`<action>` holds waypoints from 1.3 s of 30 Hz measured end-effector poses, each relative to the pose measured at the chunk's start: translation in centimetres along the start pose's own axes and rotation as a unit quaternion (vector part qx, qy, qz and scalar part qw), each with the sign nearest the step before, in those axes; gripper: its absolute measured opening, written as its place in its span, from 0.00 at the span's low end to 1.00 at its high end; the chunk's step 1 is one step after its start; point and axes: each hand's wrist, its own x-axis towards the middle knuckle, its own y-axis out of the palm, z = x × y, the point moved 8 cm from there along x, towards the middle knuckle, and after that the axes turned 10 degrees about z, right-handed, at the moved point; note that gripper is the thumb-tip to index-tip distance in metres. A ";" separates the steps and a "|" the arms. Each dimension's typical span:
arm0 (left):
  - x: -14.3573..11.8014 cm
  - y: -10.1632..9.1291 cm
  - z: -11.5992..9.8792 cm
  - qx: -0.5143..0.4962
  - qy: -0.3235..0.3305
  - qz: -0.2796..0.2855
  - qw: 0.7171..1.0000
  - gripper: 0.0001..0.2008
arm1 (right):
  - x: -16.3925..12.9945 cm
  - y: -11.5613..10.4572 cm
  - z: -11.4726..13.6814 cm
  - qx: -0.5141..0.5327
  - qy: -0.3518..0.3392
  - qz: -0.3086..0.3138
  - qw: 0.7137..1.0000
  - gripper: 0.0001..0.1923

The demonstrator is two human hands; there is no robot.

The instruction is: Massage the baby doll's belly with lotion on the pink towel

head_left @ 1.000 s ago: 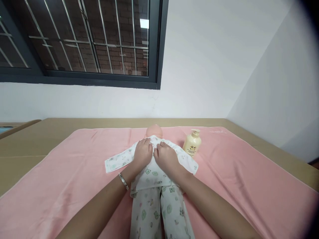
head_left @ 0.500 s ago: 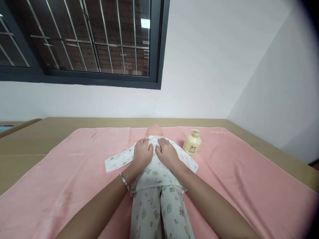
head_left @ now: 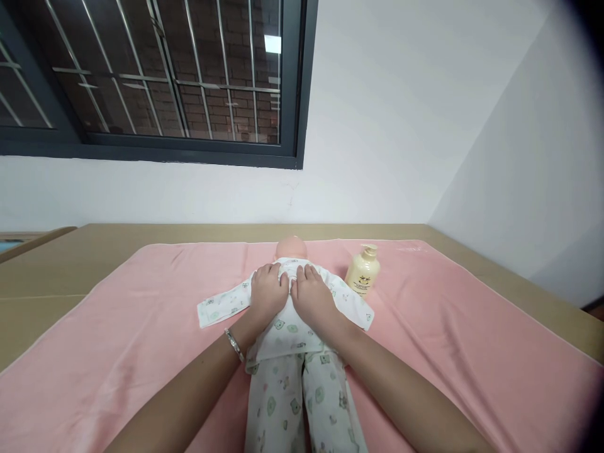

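A baby doll [head_left: 291,246] lies on a pink sheet, its bald head at the far end and no face showing. It wears a white patterned top [head_left: 289,327] and matching trousers [head_left: 274,396], with both sleeves spread out sideways. My left hand [head_left: 270,292], a bracelet [head_left: 234,344] at its wrist, rests flat on the left side of the doll's upper back. On the right side, close beside it, my right hand [head_left: 311,296] lies flat with its fingers pointing toward the head. Neither hand grips anything; both cover part of the top.
Right of the doll's head stands a cream pump bottle [head_left: 363,272] on the pink sheet [head_left: 155,352]. The sheet covers a wooden surface [head_left: 123,233] set against a white wall [head_left: 226,195]. A dark-framed, barred window [head_left: 189,148] is up on the left.
My right hand has shifted slightly left and down on the doll's back, nearer my left hand. My left hand stays in about the same place on the top.
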 end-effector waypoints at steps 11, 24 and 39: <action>0.0 0.0 -0.2 0.002 0.022 -0.009 1.000 0.17 | -0.3 -0.5 0.3 0.016 -0.010 0.015 1.000 0.27; -1.0 -0.5 -1.3 0.025 0.018 -0.041 0.999 0.16 | 2.0 0.0 -1.9 0.118 -0.013 -0.004 0.993 0.27; 1.3 0.8 1.3 -0.108 -0.006 0.073 0.991 0.21 | -0.9 -0.7 1.6 0.034 -0.041 -0.030 0.998 0.20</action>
